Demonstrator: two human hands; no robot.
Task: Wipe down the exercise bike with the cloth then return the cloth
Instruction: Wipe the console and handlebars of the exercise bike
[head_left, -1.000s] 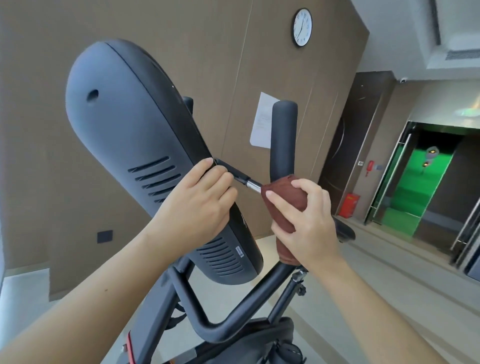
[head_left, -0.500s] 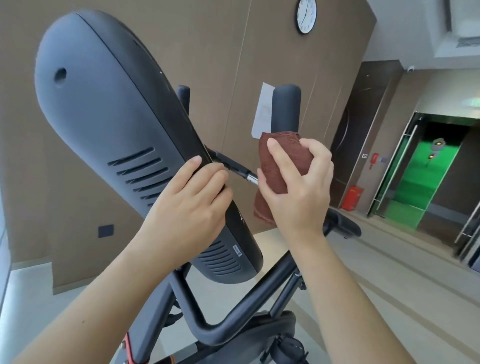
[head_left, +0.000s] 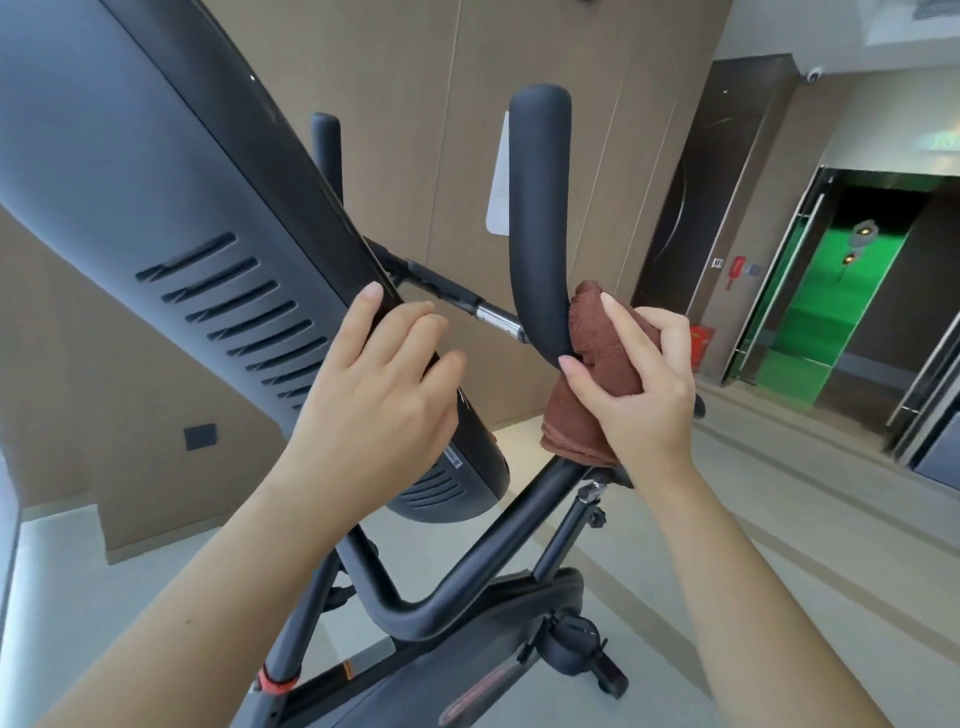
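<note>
Well, the person stands over the exercise bike, which sits on the pale floor close to the brown panelled wall. Their left hand grasps the slanted dark console, fingers bent over its thin edge just beside the vent slots. Their right hand clutches the brown cloth, bunched in the palm and pressed against the right side of the handlebar at its lower bend, thumb tip touching the black grip. A fold of the cloth hangs below the hand, over the bar running down to the frame. A second handlebar rises behind the console. On the wall hangs a white sheet; off to the right glows a green doorway.
</note>
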